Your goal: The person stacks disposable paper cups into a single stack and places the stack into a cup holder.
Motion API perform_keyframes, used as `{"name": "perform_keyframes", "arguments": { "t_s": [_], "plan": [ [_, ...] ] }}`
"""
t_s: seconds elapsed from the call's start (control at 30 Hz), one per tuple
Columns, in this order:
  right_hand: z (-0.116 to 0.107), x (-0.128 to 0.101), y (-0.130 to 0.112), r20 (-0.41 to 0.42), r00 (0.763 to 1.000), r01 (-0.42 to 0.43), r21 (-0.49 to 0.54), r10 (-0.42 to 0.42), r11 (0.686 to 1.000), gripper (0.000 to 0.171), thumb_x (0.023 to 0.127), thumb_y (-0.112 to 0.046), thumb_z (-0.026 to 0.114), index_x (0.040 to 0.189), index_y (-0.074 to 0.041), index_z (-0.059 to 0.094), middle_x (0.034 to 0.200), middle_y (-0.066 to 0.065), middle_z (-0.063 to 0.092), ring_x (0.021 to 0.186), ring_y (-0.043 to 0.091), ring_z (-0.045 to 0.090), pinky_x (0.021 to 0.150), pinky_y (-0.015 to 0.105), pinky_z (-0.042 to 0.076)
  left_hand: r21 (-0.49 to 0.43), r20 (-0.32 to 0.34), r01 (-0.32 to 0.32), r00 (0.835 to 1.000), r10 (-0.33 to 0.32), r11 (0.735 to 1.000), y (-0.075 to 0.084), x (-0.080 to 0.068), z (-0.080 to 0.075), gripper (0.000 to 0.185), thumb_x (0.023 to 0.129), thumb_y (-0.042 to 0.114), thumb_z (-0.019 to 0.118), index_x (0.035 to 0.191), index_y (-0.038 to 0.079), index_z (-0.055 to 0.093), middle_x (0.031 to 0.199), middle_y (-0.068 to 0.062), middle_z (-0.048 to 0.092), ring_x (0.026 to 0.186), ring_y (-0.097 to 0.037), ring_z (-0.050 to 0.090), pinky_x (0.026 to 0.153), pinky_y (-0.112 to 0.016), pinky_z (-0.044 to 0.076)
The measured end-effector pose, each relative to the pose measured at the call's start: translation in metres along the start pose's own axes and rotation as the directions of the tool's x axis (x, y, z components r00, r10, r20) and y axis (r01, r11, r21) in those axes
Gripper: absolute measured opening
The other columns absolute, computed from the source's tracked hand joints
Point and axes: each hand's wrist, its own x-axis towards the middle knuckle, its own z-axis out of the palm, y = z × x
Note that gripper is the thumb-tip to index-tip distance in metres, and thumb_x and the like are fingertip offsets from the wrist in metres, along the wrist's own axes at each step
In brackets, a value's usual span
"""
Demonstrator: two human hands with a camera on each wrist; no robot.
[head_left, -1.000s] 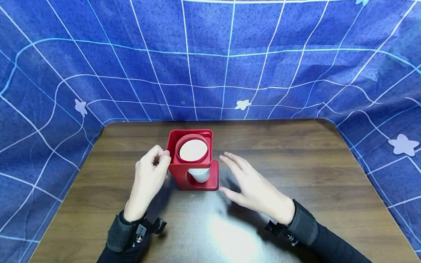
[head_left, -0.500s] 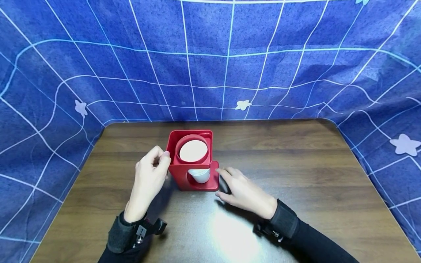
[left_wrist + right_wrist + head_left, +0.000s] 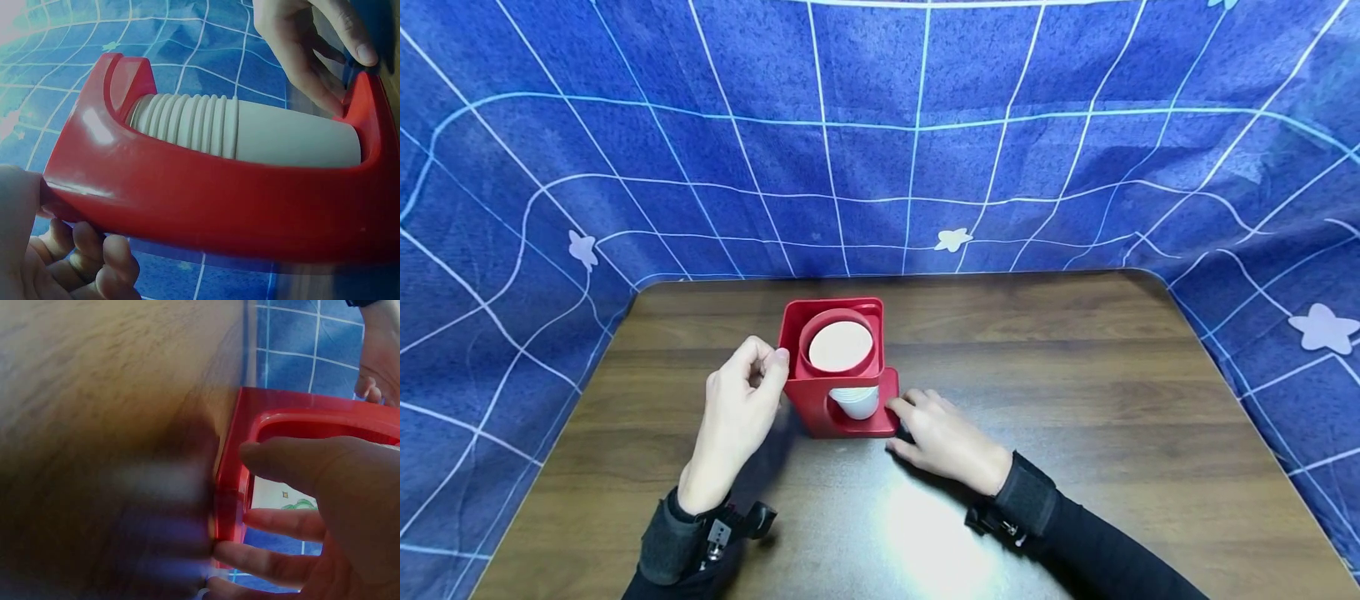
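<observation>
A red cup holder [image 3: 808, 404] stands upright on the dark wooden table [image 3: 1075, 375], left of centre. A stack of white paper cups [image 3: 841, 346] fills it; the ribbed cup rims [image 3: 187, 122] show through its side opening. My left hand [image 3: 752, 383] holds the holder's upper left side, thumb against the red wall [image 3: 206, 194] and fingers [image 3: 94, 262] curled beside it. My right hand [image 3: 925, 421] grips the front right corner of the holder's base. In the right wrist view its thumb [image 3: 300, 462] lies over the red rim [image 3: 234, 456] and its fingers curl along the edge.
A blue cloth [image 3: 1000, 167] with a pale grid and stars hangs behind the table and drapes down both sides. The bare tabletop stretches to the right of the holder and in front of it. A light glare [image 3: 925, 533] lies near the front edge.
My right hand has come in from the right, where it hovered with spread fingers, and closed on the base corner of the holder. The left hand and the holder have stayed put.
</observation>
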Motion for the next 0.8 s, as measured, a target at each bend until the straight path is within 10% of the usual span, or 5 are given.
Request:
{"name": "perform_keyframes", "arguments": {
  "t_s": [0.33, 0.67, 0.8],
  "plan": [
    [0.002, 0.002, 0.001, -0.061, 0.997, 0.036, -0.046, -0.039, 0.998, 0.027, 0.090, -0.025, 0.080, 0.104, -0.009, 0.064, 0.093, 0.008, 0.062, 0.079, 0.024, 0.058, 0.071, 0.039, 0.053, 0.032, -0.040, -0.200, 0.979, 0.201, 0.979, 0.000, -0.005, 0.003, 0.017, 0.096, 0.019, 0.072, 0.098, 0.013, 0.056, 0.081, 0.003, 0.058, 0.069, -0.013, 0.054, 0.057, -0.019, 0.043],
    [0.003, 0.005, 0.000, -0.065, 0.997, 0.041, -0.063, -0.045, 0.997, 0.029, 0.087, -0.024, 0.083, 0.097, -0.010, 0.060, 0.084, 0.007, 0.062, 0.075, 0.027, 0.057, 0.070, 0.039, 0.050, 0.111, -0.045, -0.552, 0.828, 0.559, 0.826, -0.004, -0.011, -0.007, 0.019, 0.080, 0.014, 0.088, 0.094, 0.015, 0.076, 0.091, 0.006, 0.065, 0.067, -0.005, 0.047, 0.057, -0.016, 0.038],
    [0.002, 0.005, -0.001, -0.059, 0.998, 0.035, -0.023, -0.037, 0.999, 0.027, 0.087, -0.020, 0.083, 0.097, -0.009, 0.060, 0.086, 0.007, 0.063, 0.075, 0.026, 0.059, 0.069, 0.039, 0.052, 0.122, -0.028, -0.572, 0.815, 0.579, 0.811, -0.001, -0.012, -0.010, 0.022, 0.077, 0.010, 0.089, 0.094, 0.016, 0.076, 0.090, 0.009, 0.066, 0.071, -0.001, 0.052, 0.061, -0.013, 0.042]
  ]
}}
